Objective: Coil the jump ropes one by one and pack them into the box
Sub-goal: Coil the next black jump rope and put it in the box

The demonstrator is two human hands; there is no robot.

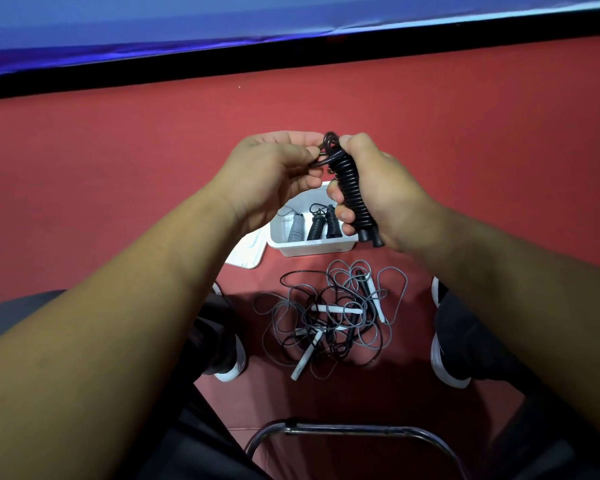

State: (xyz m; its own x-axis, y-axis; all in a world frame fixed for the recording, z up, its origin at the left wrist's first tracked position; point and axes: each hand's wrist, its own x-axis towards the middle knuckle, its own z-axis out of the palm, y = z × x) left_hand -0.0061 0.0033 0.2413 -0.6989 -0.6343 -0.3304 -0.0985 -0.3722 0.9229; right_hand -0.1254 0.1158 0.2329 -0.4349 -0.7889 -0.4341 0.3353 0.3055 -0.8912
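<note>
Red floor (465, 133) is carrying a tangled rope pile (329, 317) and, just beyond it, a white box (312, 250) holding three coiled ropes (314, 225), its far rim hiding behind the hands. Right hand (385, 188) fingers are curling round a black rope (352, 188), coiled, above the box. Left hand (271, 168) fingers are pinching its loose top loop.

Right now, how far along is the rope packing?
Done: three coiled ropes, one grey, two black, lie in the white box. In hand: right hand grips a wound black jump rope; left hand pinches its loose end. Left: the tangled rope pile on the floor.
</note>
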